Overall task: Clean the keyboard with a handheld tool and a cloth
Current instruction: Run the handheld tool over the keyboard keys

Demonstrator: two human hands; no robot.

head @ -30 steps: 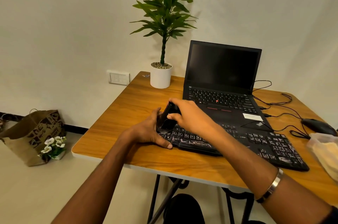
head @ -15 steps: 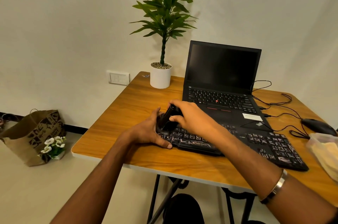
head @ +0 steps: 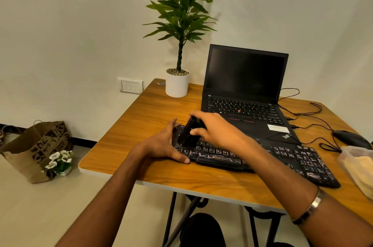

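While the right hand (head: 217, 130) grips the black tool (head: 187, 132) over the keyboard (head: 262, 158)'s left end on the table (head: 141, 117), the left hand (head: 161, 146) braces open-fingered, so the cloth wipe seems undone.

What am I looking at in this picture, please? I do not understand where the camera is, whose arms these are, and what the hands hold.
The camera sits on a person's head and looks forward and down, so the two arms are that person's own. No machine is involved. On the wooden table lie a black keyboard, an open laptop with a dark screen, a potted plant, a mouse with cables, and a plastic bag at the right edge. The right hand grips a small black handheld tool, pressed onto the keyboard's left end. The left hand rests at that end, apparently steadying the keyboard.
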